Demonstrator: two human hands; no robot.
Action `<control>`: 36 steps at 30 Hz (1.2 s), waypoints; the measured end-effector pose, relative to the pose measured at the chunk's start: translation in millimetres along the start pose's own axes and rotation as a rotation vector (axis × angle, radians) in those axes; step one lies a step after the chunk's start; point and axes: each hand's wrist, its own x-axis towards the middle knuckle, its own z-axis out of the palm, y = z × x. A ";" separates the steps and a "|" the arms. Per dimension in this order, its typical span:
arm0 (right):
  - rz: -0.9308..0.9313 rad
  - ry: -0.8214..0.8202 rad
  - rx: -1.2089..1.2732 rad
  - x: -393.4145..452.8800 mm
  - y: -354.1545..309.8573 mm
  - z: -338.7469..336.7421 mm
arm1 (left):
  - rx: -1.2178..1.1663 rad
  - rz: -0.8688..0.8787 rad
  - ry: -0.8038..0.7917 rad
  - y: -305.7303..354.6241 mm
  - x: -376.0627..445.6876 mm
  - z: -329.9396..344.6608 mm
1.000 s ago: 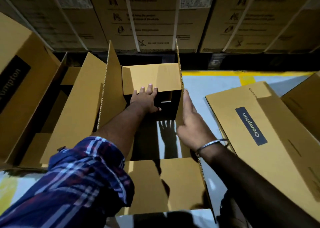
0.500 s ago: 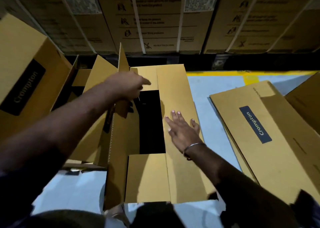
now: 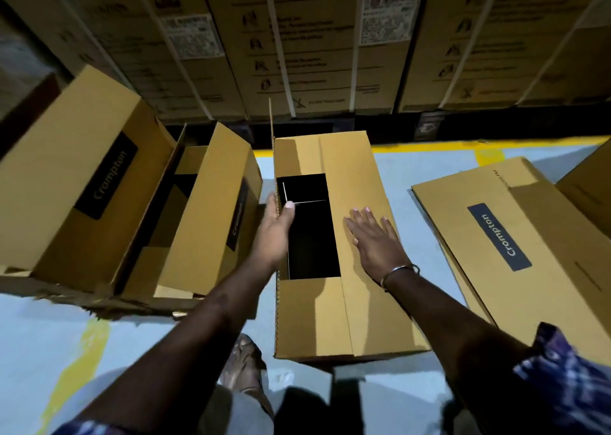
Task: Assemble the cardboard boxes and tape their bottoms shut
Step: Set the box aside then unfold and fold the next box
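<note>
Head view looks down on a long rectangular cardboard box (image 3: 347, 302) of plain brown corrugated board, standing on a pale grey-blue floor (image 3: 66, 335) directly ahead of the person. Its upward face is partly closed: the right long flap (image 3: 370, 252) lies flat across that side, a short flap is folded down at the near end and another at the far end, and between them a dark rectangular opening (image 3: 310, 233) shows the unlit inside. The left long flap (image 3: 271, 127) stands upright, seen edge-on, with the wavy cut edge of the board visible.

The right hand (image 3: 373, 236) lies palm down on the flat right flap, fingers straight and spread, gripping nothing; a thin metal bangle (image 3: 400, 271) circles that wrist. The left hand (image 3: 276, 226) is at the box's left edge, thumb over the inner side by the opening and fingers behind the upright flap, so it appears to pinch that flap lightly.

Counted: one box under the hands; two opened boxes (image 3: 99, 196) with black Crompton labels lying tilted to the left; one flattened stack (image 3: 515, 236) with a dark blue Crompton label on the right. Behind runs a wall of large strapped cartons (image 3: 314, 47) printed with caution symbols, and a yellow line (image 3: 463, 145) is painted on the floor.
</note>
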 end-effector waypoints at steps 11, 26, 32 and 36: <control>0.368 0.296 0.470 10.1 1.6 3.8 | 0.757 0.138 -0.006 -71.9 15.0 70.1; 0.486 -0.010 0.099 -1.6 -19.6 2.8 | 0.644 0.024 0.212 -100.6 17.6 42.3; 0.563 -0.014 0.141 2.6 -20.8 2.7 | 0.309 -0.370 0.197 -98.4 36.7 24.8; 0.569 -0.013 0.013 8.0 -20.6 7.6 | 0.411 -0.376 0.247 -96.0 41.1 30.7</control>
